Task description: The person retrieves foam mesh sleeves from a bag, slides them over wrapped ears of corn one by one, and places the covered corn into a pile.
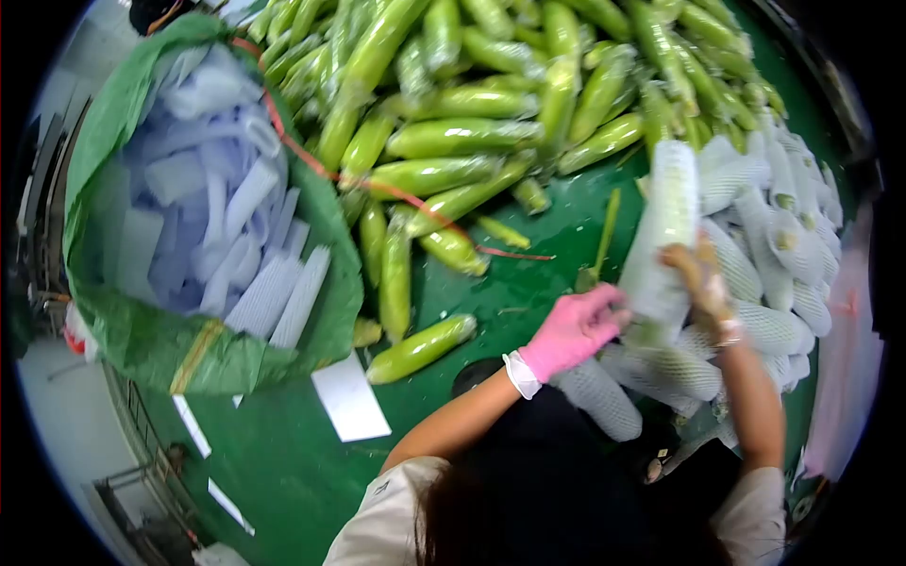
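My right hand point(703, 283) is closed around a white foam net sleeve point(656, 274) with a long green vegetable inside, held nearly upright. The vegetable's pale green shows through the mesh. In a pink glove, my left hand point(571, 335) has its fingers curled together at the left edge of this sleeve, near its lower end. Whether those fingers grip the mesh is not clear. Sleeved vegetables point(665, 373) lie just below and to the right of both hands. A loose green vegetable in clear film point(422, 349) rests to the left of my pink glove.
A large pile of film-wrapped green vegetables point(462, 137) covers the back of the green surface point(293, 472). On the left stands an open green sack point(212, 363) full of foam sleeves point(222, 208). Red string point(406, 198) crosses the pile. White paper point(350, 398) lies near the sack.
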Available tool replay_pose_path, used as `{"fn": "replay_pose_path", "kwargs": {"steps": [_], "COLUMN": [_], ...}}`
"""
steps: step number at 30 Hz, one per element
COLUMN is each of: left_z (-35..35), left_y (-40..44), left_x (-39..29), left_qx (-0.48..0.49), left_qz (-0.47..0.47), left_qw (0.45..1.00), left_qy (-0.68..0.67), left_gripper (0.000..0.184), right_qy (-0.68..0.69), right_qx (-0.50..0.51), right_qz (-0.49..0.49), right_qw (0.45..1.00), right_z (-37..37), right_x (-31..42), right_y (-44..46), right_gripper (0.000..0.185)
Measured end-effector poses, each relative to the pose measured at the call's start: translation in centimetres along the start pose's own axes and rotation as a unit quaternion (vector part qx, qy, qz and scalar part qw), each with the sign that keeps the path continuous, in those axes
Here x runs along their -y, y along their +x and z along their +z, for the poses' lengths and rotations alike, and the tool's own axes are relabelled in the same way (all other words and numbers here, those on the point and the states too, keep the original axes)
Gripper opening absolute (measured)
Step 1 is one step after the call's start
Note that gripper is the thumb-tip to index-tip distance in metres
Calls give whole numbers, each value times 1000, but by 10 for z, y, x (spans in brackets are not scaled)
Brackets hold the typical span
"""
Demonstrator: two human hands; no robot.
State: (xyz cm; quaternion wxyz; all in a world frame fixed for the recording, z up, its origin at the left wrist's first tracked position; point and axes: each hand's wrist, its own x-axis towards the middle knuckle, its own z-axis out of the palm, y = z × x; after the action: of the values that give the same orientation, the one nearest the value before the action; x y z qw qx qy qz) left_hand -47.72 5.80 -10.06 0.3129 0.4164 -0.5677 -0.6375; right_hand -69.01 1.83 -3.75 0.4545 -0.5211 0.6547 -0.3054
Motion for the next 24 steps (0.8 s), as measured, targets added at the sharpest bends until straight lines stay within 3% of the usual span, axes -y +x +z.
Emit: {"fn": "replay_pose_path", "kwargs": {"steps": [1, 2, 3, 4, 5, 8, 10, 11, 12, 13, 15, 17, 18, 20, 23, 24], "left_z": [-4, -13, -31, -48, -65, -107, -121, -124, -127, -130, -135, -139, -143, -149, -160, -165], "left_y": [-9, -23, -38, -55, -74, -121, -139, -144, -149, -152, -158, -162, -164, -165, -163, -164], "left_x": [3, -4, -4, 7, 17, -5, -25, -31, -36, -39, -44, -51, -51, -49, -34, -24], "left_qx": [27, -40, -83, -159, -234, -390, -431, -433, -411, -390, -402, -423, -426, -459, -486, -492], "left_qz": [49, 38, -7, -45, -84, -83, -95, -94, -89, -85, -93, -93, -99, -76, -76, -70], "left_qw": [998, 998, 996, 986, 969, 914, 895, 893, 905, 915, 907, 898, 895, 879, 866, 861], "left_qy": [19, 13, 14, 16, 19, 73, 70, 74, 66, 59, 85, 84, 86, 105, 93, 104], "left_gripper": [29, 23, 22, 20, 18, 13, 13, 13, 14, 15, 17, 17, 17, 16, 15, 14], "right_qy": [-113, -310, -485, -481, -499, -541, -541, -534, -486, -379, -309, -141, -73, 126, 27, 50], "right_qx": [29, 87, 120, 127, 107, 43, 140, 173, 98, 223, 322, 247, 296, 448, 462, 407], "right_qz": [21, -41, -122, -131, -76, 96, -174, -304, -456, -390, -319, -372, -269, -49, -113, -150], "right_qw": [993, 946, 858, 857, 857, 834, 811, 770, 739, 809, 836, 883, 914, 883, 879, 899], "right_z": [-28, -58, -87, -78, -67, -29, 32, 63, 121, 168, 253, 339, 372, 409, 433, 420], "right_x": [-3, -7, -12, -14, -16, -13, 24, 43, 52, 64, 104, 110, 114, 119, 100, 97], "right_y": [3, -1, -5, -8, -11, -17, -20, -21, -3, 9, 24, 49, 65, 72, 64, 63], "right_gripper": [45, 55, 65, 65, 60, 44, 32, 27, 8, 28, 60, 75, 83, 96, 68, 53]}}
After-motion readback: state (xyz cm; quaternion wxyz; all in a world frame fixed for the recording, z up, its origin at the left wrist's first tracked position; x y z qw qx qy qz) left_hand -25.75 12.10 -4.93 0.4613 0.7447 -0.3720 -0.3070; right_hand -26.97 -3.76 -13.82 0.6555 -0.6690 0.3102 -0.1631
